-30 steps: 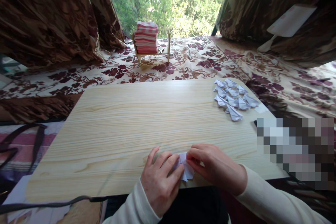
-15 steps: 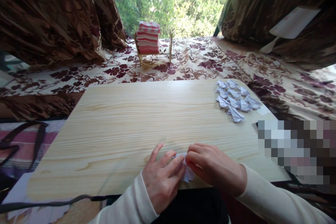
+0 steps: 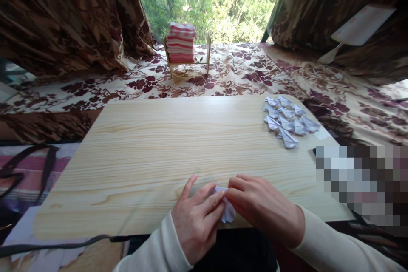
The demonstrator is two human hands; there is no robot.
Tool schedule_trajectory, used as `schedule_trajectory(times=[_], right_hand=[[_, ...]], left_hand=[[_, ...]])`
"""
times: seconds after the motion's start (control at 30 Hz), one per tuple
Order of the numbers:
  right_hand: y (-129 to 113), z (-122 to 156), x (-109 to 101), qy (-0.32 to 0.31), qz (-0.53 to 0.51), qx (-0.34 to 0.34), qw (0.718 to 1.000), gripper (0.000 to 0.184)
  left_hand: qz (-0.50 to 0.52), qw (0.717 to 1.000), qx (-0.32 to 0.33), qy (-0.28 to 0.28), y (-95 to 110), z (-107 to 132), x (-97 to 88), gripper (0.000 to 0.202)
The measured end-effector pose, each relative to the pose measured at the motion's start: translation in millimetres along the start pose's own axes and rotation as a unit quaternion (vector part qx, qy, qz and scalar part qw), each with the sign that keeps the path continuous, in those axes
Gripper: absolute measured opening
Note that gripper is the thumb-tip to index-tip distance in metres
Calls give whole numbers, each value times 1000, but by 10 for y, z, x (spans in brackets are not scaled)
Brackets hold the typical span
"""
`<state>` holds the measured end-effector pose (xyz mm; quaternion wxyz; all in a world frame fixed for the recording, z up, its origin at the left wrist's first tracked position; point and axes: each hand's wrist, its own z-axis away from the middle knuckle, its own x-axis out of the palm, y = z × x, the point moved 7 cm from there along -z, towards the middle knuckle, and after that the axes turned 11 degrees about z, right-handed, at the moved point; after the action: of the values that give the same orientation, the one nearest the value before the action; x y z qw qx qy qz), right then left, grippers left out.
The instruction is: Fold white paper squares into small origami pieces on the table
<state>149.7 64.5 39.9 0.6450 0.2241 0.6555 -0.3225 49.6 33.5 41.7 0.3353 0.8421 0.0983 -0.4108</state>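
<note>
A left curtain (image 3: 66, 21) and a right curtain (image 3: 318, 4) are hanging in heavy folds, flanking a window (image 3: 210, 8) that is showing green foliage. A floral cloth (image 3: 234, 83) is covering the ledge below it. A wood-grain table (image 3: 159, 144) is standing in front of the cloth, its near edge lying close to the person. A lamp (image 3: 360, 27) is slanting at the far right, against the right curtain. A small stand (image 3: 208, 55) is resting on the floral cloth and is bearing a stack of pink-and-white folded cloths (image 3: 181, 42). The right hand (image 3: 263, 202) and the left hand (image 3: 196, 221) are meeting at the table's near edge. A group of folded white papers (image 3: 288, 123) is occupying the far right corner, well apart from both hands. The smallest item, a white paper piece (image 3: 228, 212), is lying on the table between the hands. Right-hand grip: the fingertips are coming together, clamping the paper piece's right edge. Left-hand grip: the inner fingers are resting on its left part, while the little finger is spreading away; the thumb is hiding from view, so clamping cannot be determined.
</note>
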Motion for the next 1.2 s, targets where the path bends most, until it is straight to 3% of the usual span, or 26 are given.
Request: schedule_trajectory(times=[0.27,0.87,1.2], right_hand=[[-127,77,-85,79,47,-108,990,19],[-153,144,-42,76,45,-123,988,16],[-14,163,85,26,-40,12,999,12]], left_hand=[[-3,1000,-20,1,5,-12,-7,24],[-26,999,-22,-19,6,-14,5,24],[-10,999,-27,25,112,130,14,32]])
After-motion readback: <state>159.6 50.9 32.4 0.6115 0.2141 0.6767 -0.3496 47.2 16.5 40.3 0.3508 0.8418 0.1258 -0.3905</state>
